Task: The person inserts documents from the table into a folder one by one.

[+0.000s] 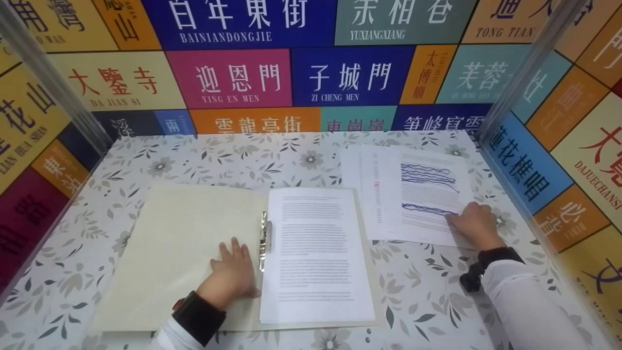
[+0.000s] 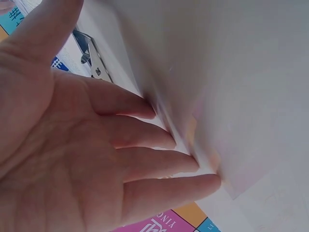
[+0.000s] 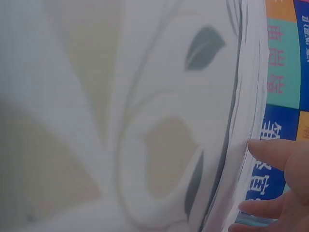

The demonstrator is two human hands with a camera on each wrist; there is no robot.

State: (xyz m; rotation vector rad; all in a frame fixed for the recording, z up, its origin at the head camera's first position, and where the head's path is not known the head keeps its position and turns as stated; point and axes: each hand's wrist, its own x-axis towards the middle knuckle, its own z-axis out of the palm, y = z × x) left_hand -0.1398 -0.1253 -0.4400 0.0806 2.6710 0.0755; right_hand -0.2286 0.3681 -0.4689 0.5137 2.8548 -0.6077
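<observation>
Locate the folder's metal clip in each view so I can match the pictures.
Head: metal clip below and left of centre, in the folder.
Left wrist: metal clip at upper left, beside the left hand.
Right wrist: not in it.
Shared landmark, all three: coloured sign wall.

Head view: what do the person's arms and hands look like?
Left hand and right hand: no gloves. White sleeves, black wristbands. Left band has a small reddish bit; a small black attachment sits by the right.
</observation>
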